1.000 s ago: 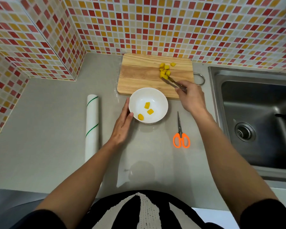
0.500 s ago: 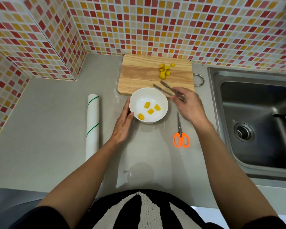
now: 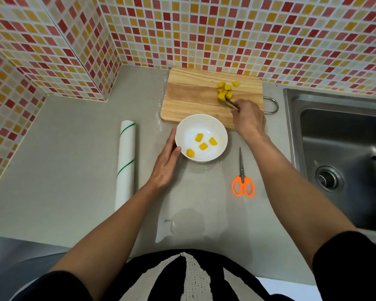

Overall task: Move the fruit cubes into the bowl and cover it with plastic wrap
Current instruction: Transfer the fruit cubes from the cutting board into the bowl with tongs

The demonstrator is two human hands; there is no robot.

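Nearest the person, orange-handled scissors (image 3: 243, 181) are lying closed on the grey countertop (image 3: 63, 170), to the right of the bowl and apart from it. On the left, a roll of plastic wrap (image 3: 125, 164) with green stripes is lying lengthwise, well apart from the bowl. The left hand (image 3: 166, 164) is resting flat and open against the left side of the white bowl (image 3: 183, 131), thumb touching the rim, gripping nothing. Four yellow fruit cubes in the bowl (image 3: 203, 142) are sitting spread over its bottom. Just beyond, the right hand (image 3: 249, 118) is closing around metal tongs (image 3: 230, 103), whose tips are reaching into the pile of fruit cubes on the board (image 3: 225, 91); whether the tips are pinching a cube cannot be told. The wooden cutting board (image 3: 191, 94) is lying behind the bowl, against the tiled wall (image 3: 204, 29). A steel sink (image 3: 345, 148) is sitting at the right.
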